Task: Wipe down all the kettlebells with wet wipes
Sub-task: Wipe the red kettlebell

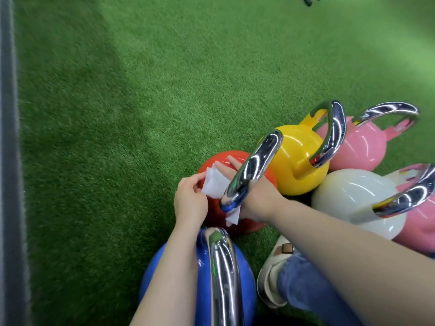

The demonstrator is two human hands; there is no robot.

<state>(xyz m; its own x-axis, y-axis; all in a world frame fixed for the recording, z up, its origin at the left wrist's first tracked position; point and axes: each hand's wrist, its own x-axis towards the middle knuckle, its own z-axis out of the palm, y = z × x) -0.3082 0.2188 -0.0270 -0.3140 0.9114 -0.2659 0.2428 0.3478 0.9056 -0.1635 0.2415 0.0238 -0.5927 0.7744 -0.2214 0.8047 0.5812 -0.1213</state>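
2 hands on wipe, red kettlebell

No text, label, brand, number or sign can be read anywhere in view. The coloured patch on the chrome handle at about four o'clock may be a sticker or only a reflection; the blur there leaves no lettering to make out.
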